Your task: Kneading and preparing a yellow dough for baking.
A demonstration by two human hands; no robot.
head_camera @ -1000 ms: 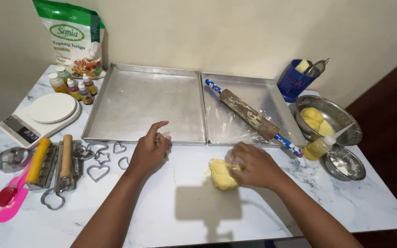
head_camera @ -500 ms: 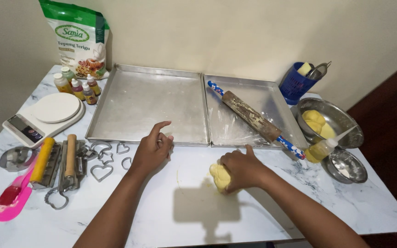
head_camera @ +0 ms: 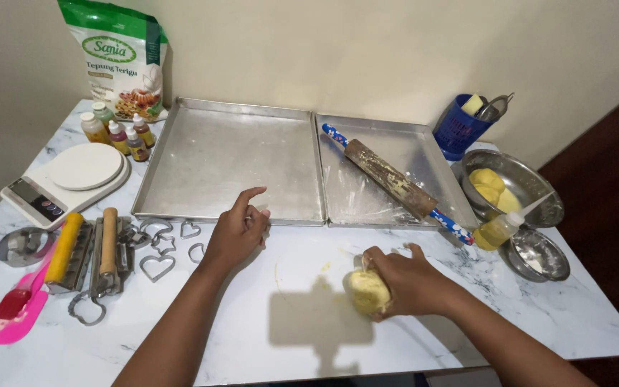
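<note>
The marble desk carries 2 metal baking trays side by side, a rolling pin lying in the right one. Near the front edge, the right hand is clamped around a lump of yellow dough, pressing it to the desk. The left hand rests loosely curled and empty beside the heart cutters. Judging by this, kneading is the step in hand; flattening would call for the pin.

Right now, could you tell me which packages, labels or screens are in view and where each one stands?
Flour bag: back left corner against the wall, upright, green and white.
Scale: left edge, white, small dark screen in front.
Bottles: beside the bag, small, coloured caps.
Blue cup: back right, pale print.
</note>
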